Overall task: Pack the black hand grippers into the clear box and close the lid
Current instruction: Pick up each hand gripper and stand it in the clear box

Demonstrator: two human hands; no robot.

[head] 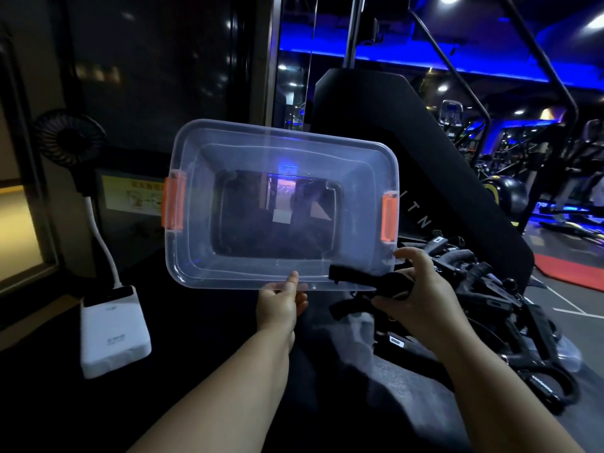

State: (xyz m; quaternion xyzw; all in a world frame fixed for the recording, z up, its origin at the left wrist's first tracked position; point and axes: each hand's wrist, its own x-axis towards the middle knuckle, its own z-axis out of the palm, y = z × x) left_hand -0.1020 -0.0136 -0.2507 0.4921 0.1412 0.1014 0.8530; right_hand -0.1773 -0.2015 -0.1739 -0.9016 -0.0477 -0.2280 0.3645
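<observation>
Left hand [281, 305] pinches box [281, 204] near rim, tipped up (mouth toward camera); right hand [421, 299] grasps gripper [366, 278] just beside it; pile [510, 308] behind right hand.

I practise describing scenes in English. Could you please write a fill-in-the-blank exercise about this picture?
The latches of the clear box are ___.
The right hand grips a black hand gripper; the left hand holds the ___ by its near rim.
The pile of hand grippers lies to the ___ of the box.
The small fan rises from a ___ power bank.
Missing words: orange; box; right; white.
</observation>
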